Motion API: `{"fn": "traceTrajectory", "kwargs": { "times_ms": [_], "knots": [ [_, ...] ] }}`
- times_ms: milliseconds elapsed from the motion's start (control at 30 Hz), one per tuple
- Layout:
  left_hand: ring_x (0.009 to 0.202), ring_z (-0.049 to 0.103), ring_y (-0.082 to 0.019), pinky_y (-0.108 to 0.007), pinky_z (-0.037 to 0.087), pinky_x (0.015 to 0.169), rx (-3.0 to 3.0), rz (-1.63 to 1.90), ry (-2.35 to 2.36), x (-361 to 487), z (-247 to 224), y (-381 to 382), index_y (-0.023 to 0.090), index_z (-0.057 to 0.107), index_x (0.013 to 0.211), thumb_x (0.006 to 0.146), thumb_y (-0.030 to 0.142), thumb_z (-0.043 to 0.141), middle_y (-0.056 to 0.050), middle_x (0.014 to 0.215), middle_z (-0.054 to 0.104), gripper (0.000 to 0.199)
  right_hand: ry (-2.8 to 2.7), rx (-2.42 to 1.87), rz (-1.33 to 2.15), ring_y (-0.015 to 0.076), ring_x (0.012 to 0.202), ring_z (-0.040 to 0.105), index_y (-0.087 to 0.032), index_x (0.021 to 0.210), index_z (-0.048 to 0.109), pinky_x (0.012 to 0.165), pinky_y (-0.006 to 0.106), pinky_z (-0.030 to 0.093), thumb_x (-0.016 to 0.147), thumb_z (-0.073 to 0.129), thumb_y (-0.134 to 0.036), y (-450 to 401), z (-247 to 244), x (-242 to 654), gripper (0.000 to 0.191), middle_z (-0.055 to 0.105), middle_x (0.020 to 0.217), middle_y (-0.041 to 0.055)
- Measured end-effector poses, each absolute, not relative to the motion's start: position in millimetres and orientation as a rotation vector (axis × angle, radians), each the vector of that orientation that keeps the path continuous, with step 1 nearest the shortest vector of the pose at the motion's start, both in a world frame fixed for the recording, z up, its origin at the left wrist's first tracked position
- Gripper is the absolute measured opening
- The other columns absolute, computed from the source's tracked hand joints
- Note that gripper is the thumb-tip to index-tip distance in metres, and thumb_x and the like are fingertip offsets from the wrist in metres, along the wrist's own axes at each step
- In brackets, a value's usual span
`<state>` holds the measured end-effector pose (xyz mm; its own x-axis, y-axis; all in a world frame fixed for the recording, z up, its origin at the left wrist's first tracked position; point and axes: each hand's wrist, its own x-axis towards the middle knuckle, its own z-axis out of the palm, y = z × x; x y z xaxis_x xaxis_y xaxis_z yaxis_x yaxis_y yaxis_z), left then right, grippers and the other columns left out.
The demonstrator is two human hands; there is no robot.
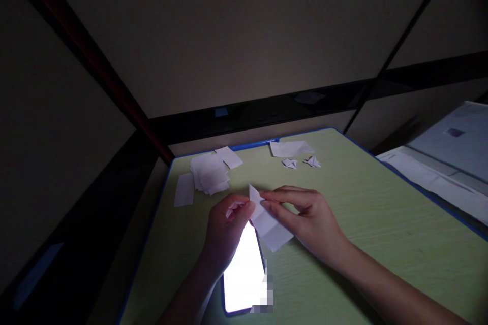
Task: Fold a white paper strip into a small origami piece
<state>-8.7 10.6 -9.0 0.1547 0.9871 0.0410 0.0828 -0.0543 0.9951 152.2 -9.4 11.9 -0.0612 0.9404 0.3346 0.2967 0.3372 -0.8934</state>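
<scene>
A folded sheet of white paper [272,231] is held up between both hands over the table, with a pointed corner at its top. My left hand [227,228] pinches its left edge near that point between thumb and fingers. From the right, my right hand [310,218] grips the upper right edge, thumb and index finger closed on it. Below the paper lies a phone [244,279] with a bright white screen, partly covered by my left hand.
On the green table [362,203], a stack of paper squares [209,172] lies at the back left among loose sheets. Two small folded paper shapes [312,162] sit at the back near a paper strip [292,149]. A pale panel-like object [453,134] stands beyond the right edge.
</scene>
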Motion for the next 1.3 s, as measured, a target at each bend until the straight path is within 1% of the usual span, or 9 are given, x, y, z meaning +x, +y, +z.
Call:
{"fn": "traceTrajectory", "kwargs": {
  "times_ms": [200,400,500,600,767,867,967,1167,1300],
  "knots": [
    [0.055,0.057,-0.011,-0.02,0.043,0.052,1.387,1.095,1.109,-8.0,-8.3,10.2,0.015,0.06,0.071,0.075,0.027,0.06,0.002,0.059,0.061,0.012,-1.494,-1.207,0.836,0.0161,0.066,0.061,-0.02,0.088,0.074,0.057,0.028,0.047,0.077,0.065,-0.027,-11.1,10.6,151.3,0.016,0.071,0.076,0.0044],
    [0.052,0.057,-0.011,-0.02,0.042,0.048,1.38,1.075,1.121,-6.6,-3.3,10.0,0.015,0.059,0.068,0.074,0.026,0.06,0.003,0.055,0.059,0.013,-1.346,-1.294,1.02,0.014,0.057,0.058,-0.018,0.086,0.075,0.047,0.024,0.044,0.074,0.066,-0.03,-10.3,8.4,149.2,0.018,0.071,0.071,0.0042],
    [0.05,0.055,-0.01,-0.02,0.042,0.047,1.381,1.077,1.133,-5.9,-1.3,9.5,0.015,0.058,0.065,0.072,0.024,0.06,0.003,0.052,0.057,0.012,-1.34,-1.295,1.058,0.0132,0.056,0.058,-0.018,0.082,0.075,0.046,0.023,0.043,0.073,0.066,-0.03,-9.9,9.1,149.1,0.018,0.072,0.071,0.0045],
    [0.05,0.054,-0.01,-0.019,0.041,0.048,1.37,1.07,1.14,-5.0,-0.6,8.6,0.015,0.057,0.063,0.072,0.023,0.06,0.004,0.051,0.056,0.012,-1.308,-1.301,1.094,0.0118,0.053,0.056,-0.016,0.079,0.074,0.044,0.022,0.041,0.072,0.066,-0.029,-9.2,9.5,148.9,0.017,0.069,0.065,0.0035],
    [0.054,0.055,-0.01,-0.019,0.041,0.05,1.377,1.053,1.103,-6.0,-1.8,8.4,0.014,0.058,0.066,0.073,0.024,0.061,0.003,0.056,0.057,0.013,-1.254,-1.261,1.187,0.0089,0.048,0.052,-0.014,0.076,0.072,0.041,0.019,0.038,0.071,0.066,-0.028,-8.6,8.9,148.9,0.016,0.062,0.058,0.0003],
    [0.058,0.055,-0.01,-0.019,0.041,0.053,1.375,1.051,1.069,-7.4,-1.4,8.2,0.013,0.06,0.071,0.073,0.025,0.061,0.002,0.062,0.059,0.012,-1.231,-1.24,1.214,0.0083,0.048,0.05,-0.014,0.073,0.07,0.041,0.018,0.037,0.07,0.067,-0.028,-8.2,9.3,149.0,0.015,0.061,0.057,-0.0007],
    [0.059,0.054,-0.009,-0.019,0.04,0.054,1.356,1.06,1.038,-8.5,-0.5,8.0,0.013,0.06,0.074,0.074,0.026,0.061,0.002,0.062,0.059,0.012,-1.228,-1.235,1.237,0.0085,0.048,0.05,-0.014,0.072,0.07,0.042,0.019,0.037,0.07,0.067,-0.028,-7.5,9.1,149.0,0.015,0.06,0.056,-0.0009],
    [0.057,0.052,-0.009,-0.019,0.038,0.053,1.326,1.04,1.027,-10.1,-5.0,10.7,0.013,0.059,0.07,0.075,0.026,0.061,0.002,0.059,0.057,0.015,-1.267,-1.223,1.247,0.0094,0.052,0.052,-0.014,0.073,0.069,0.045,0.02,0.04,0.071,0.066,-0.027,-8.1,6.3,149.4,0.014,0.061,0.059,-0.0002],
    [0.056,0.048,-0.008,-0.018,0.036,0.052,1.309,1.065,1.006,-10.3,-7.9,11.9,0.014,0.056,0.067,0.074,0.027,0.062,0.004,0.058,0.053,0.016,-1.274,-1.219,1.248,0.0096,0.05,0.052,-0.014,0.072,0.069,0.045,0.02,0.04,0.07,0.066,-0.028,-8.9,7.0,149.2,0.014,0.06,0.057,-0.0005]
  ]
}}
